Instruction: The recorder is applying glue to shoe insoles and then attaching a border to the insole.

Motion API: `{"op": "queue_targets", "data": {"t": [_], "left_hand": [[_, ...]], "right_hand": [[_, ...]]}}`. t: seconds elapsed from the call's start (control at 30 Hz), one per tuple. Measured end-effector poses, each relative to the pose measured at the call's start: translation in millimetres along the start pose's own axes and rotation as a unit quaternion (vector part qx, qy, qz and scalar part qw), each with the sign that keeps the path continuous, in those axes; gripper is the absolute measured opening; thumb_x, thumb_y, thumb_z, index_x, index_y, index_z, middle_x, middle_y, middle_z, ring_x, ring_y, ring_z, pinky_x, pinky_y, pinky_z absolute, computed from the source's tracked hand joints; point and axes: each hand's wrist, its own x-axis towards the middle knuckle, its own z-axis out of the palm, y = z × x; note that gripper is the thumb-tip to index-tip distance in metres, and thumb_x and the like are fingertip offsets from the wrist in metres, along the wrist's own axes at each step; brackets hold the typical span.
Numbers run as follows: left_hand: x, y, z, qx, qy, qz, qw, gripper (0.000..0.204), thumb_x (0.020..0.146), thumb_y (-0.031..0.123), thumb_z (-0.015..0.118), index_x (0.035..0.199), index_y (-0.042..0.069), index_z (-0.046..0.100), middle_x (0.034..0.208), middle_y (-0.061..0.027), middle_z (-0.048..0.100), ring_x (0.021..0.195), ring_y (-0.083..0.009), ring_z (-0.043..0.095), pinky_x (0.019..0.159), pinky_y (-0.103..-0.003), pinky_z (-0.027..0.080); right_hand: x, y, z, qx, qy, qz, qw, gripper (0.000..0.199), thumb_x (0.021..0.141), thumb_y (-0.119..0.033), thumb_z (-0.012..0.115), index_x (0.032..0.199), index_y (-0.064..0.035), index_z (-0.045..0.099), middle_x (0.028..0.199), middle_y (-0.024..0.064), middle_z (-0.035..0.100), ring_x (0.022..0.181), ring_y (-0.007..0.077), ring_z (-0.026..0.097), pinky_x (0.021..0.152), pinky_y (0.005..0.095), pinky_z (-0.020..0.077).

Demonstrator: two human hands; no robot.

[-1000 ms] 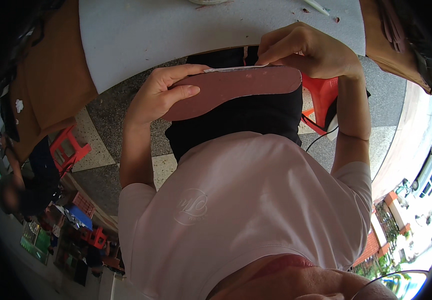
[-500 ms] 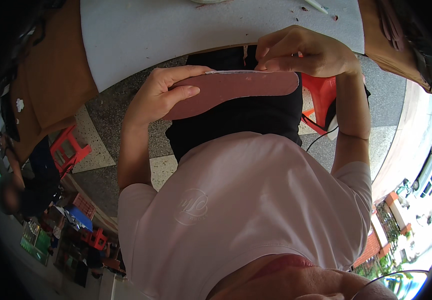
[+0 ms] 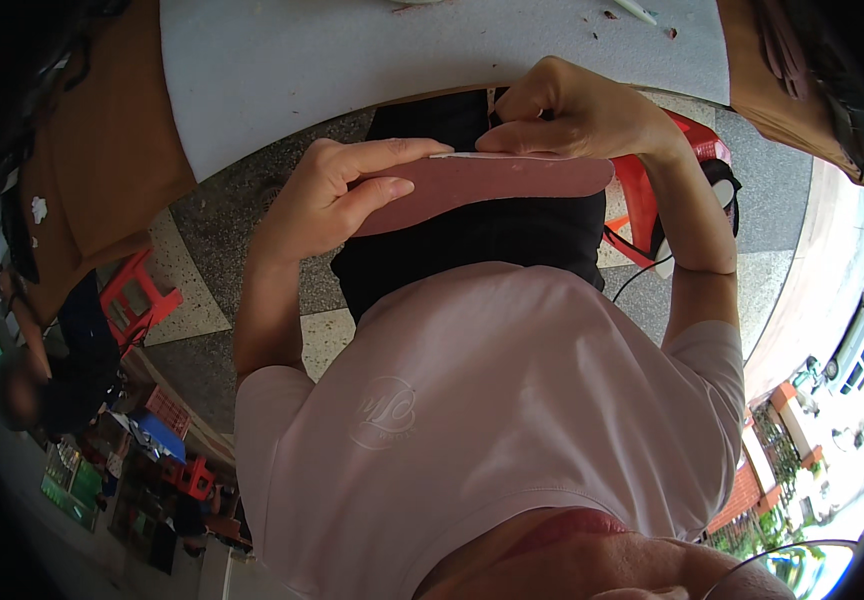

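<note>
A reddish-brown shoe insole (image 3: 492, 190) is held above my lap, with a thin pale edge along its far side. My left hand (image 3: 327, 195) grips its left end, the thumb on the near face and the fingers along the far edge. At the far edge, right of the middle, my right hand (image 3: 562, 120) has its fingers curled and thumb pressed in. Whatever sits between those right fingers is hidden.
A table with a pale grey cover (image 3: 352, 60) lies just beyond my hands, with small scraps and a white tool (image 3: 636, 12) on it. Brown covering (image 3: 102, 130) flanks it. Red stools (image 3: 137, 295) stand on the checkered floor. Another person (image 3: 72, 350) is at the left.
My right hand has slid left along the insole's far edge, its fingers curling more. The insole and my left hand have shifted slightly right.
</note>
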Motion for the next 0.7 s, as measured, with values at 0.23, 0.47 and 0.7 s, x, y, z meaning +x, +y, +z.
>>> {"op": "queue_targets", "data": {"t": [0.23, 0.47, 0.7], "left_hand": [[-2.5, 1.7, -0.4, 0.032, 0.001, 0.000, 0.999, 0.032, 0.071, -0.004, 0.050, 0.102, 0.000, 0.054, 0.090, -0.0100, 0.061, 0.077, -0.0153, 0.060, 0.070, -0.023, 0.045], [-1.9, -2.9, 6.9, 0.073, 0.053, 0.061, 0.994, 0.029, 0.071, 0.000, 0.053, 0.100, 0.004, 0.057, 0.076, -0.0109, 0.062, 0.054, -0.0130, 0.057, 0.049, -0.021, 0.043], [-3.0, 2.6, 7.9, 0.131, 0.045, 0.024, 0.990, 0.029, 0.072, 0.000, 0.053, 0.100, 0.005, 0.057, 0.066, -0.0133, 0.058, 0.042, -0.0136, 0.049, 0.040, -0.023, 0.037]], "right_hand": [[0.8, -1.0, 0.8, 0.008, -0.008, 0.024, 1.000, 0.041, 0.078, -0.019, 0.057, 0.043, -0.0015, 0.044, 0.040, 0.0002, 0.030, 0.039, 0.0079, 0.027, 0.039, 0.0263, 0.0198], [4.8, -3.0, 1.8, -0.027, -0.022, 0.008, 0.999, 0.042, 0.077, -0.023, 0.058, 0.044, -0.0014, 0.044, 0.041, 0.0009, 0.028, 0.040, 0.0094, 0.027, 0.040, 0.0278, 0.0213], [6.0, -7.0, 6.7, -0.091, 0.031, -0.042, 0.994, 0.027, 0.071, -0.013, 0.060, 0.051, 0.0020, 0.050, 0.048, 0.0052, 0.038, 0.044, 0.0142, 0.038, 0.043, 0.0283, 0.0292]]}}
